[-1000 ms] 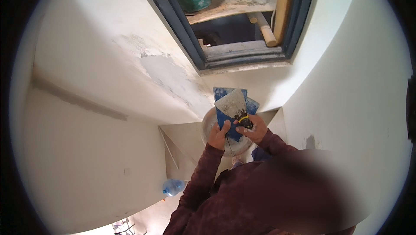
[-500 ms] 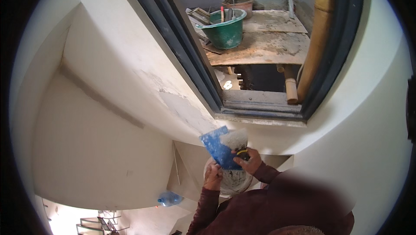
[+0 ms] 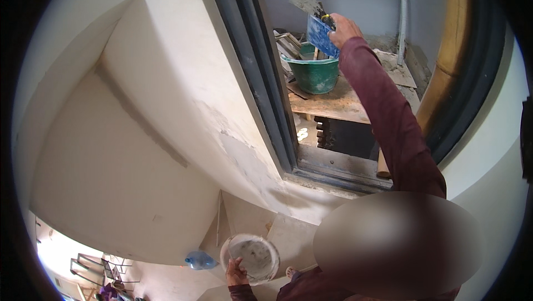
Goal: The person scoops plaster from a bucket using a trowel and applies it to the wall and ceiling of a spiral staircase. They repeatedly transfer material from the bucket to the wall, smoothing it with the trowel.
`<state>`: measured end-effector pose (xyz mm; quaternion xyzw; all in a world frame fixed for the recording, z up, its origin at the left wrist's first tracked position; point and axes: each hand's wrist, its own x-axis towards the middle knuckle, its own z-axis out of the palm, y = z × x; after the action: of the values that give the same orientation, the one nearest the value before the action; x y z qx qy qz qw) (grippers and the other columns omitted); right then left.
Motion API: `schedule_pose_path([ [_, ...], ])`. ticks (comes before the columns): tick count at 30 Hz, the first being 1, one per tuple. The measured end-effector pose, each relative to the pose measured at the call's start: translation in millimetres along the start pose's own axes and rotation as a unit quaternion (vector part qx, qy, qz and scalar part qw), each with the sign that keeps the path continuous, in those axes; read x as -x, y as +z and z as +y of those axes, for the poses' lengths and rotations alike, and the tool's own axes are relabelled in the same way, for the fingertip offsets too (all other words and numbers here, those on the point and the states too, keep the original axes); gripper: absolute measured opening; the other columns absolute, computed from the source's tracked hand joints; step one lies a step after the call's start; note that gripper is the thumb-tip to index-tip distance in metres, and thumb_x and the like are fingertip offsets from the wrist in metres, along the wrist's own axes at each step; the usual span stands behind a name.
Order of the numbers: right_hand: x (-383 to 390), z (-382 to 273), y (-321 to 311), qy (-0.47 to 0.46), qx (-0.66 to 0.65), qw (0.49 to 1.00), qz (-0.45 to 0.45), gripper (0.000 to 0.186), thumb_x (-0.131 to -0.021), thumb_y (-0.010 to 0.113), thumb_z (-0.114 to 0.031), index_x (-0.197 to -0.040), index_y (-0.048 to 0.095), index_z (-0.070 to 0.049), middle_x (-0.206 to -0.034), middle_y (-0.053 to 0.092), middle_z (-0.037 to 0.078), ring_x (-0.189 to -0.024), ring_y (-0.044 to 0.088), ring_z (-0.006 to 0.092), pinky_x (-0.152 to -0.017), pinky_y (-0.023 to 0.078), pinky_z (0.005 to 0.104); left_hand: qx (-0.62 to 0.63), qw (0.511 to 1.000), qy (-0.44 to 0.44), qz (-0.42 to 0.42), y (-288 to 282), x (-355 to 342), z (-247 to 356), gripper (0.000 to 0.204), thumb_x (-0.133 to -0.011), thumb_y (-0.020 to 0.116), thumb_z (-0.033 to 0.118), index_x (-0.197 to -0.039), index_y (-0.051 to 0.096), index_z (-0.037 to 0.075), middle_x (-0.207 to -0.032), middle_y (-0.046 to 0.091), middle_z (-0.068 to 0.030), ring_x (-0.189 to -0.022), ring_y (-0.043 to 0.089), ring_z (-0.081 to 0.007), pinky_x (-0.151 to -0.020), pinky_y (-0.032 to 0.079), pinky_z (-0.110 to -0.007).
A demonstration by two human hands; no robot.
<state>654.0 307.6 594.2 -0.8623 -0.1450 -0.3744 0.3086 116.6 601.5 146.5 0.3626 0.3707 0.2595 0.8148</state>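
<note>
My right arm reaches through the window opening. My right hand (image 3: pixel 345 28) is closed around a putty knife (image 3: pixel 305 1) with a wide, plaster-smeared blade and a blue plastic spreader (image 3: pixel 322 36) streaked with white. Both tools are over the green bucket (image 3: pixel 315 76), which stands outside with other tools in it. Low in the view, my left hand (image 3: pixel 237 272) has its fingers closed at the near left rim of a round whitish bucket (image 3: pixel 272 254). Inside that bucket is a grey-white residue.
The dark window frame (image 3: pixel 250 68) surrounds my reaching arm. Outside are a stained board (image 3: pixel 347 104) and a bamboo pole (image 3: pixel 447 51). A clear blue plastic bottle (image 3: pixel 201 260) lies beside the whitish bucket. A rough plaster patch (image 3: pixel 244 157) marks the wall left of the window.
My right hand has carried the putty knife and blue spreader up and out through the window. My left hand has left the spreader and moved down to the whitish bucket.
</note>
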Motion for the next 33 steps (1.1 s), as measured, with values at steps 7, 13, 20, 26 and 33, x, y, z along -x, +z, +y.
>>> schedule_pose_path([
  [7, -64.8, 8.1, 82.3, 0.016, 0.115, 0.986, -0.121, 0.045, -0.076, 0.069, -0.013, -0.121, 0.064, -0.014, -0.117, 0.064, 0.017, -0.108, 0.061, 0.0354, -0.094, 0.048, 0.0422, 0.002, 0.991, 0.029, 0.130, -96.0, 21.8, 10.3, 0.033, -0.089, 0.061, 0.043, -0.113, 0.061, 0.020, -0.091, 0.066, 0.0049, -0.051, 0.049, -0.0100, -0.047, 0.040, -0.023],
  [13, -93.1, 35.2, 127.0, 0.042, -0.012, 0.975, -0.216, 0.050, -0.078, 0.075, -0.031, -0.121, 0.063, -0.008, -0.121, 0.063, 0.016, -0.116, 0.058, 0.0320, -0.097, 0.046, 0.0418, -0.016, 0.968, 0.040, 0.247, -54.4, 80.2, 49.3, 0.057, -0.090, 0.057, 0.037, -0.138, 0.046, 0.009, -0.128, 0.056, -0.0106, -0.055, 0.045, -0.0098, -0.044, 0.038, -0.023],
  [20, -75.8, 34.7, 146.8, 0.045, -0.050, 0.974, -0.218, 0.062, -0.080, 0.073, -0.040, -0.129, 0.057, -0.007, -0.123, 0.061, 0.018, -0.118, 0.056, 0.0320, -0.100, 0.043, 0.0431, 0.090, 0.962, 0.048, 0.255, -41.3, 100.6, 45.2, 0.046, -0.093, 0.054, 0.034, -0.128, 0.053, 0.003, -0.106, 0.063, -0.0080, -0.052, 0.044, -0.0099, -0.047, 0.038, -0.024],
  [26, -64.3, 48.6, 93.7, 0.074, -0.195, 0.969, -0.133, 0.035, -0.086, 0.068, -0.035, -0.108, 0.063, -0.008, -0.083, 0.066, 0.008, -0.059, 0.060, 0.0145, -0.054, 0.049, 0.0307, 0.108, 0.976, 0.046, 0.182, -66.8, 87.8, 36.4, 0.028, -0.093, 0.056, 0.040, -0.109, 0.061, 0.018, -0.087, 0.064, 0.0105, -0.054, 0.047, -0.0054, -0.046, 0.037, -0.022],
  [33, -27.6, 88.7, 51.9, 0.124, -0.468, 0.862, -0.146, 0.029, -0.085, 0.071, -0.027, -0.094, 0.056, -0.003, -0.071, 0.058, 0.002, -0.050, 0.050, 0.0080, -0.039, 0.039, 0.0231, 0.085, 0.980, 0.065, 0.170, -123.5, 38.7, 38.3, 0.047, -0.087, 0.065, 0.038, -0.120, 0.057, 0.005, -0.088, 0.062, -0.0023, -0.054, 0.046, -0.0122, -0.050, 0.040, -0.024],
])
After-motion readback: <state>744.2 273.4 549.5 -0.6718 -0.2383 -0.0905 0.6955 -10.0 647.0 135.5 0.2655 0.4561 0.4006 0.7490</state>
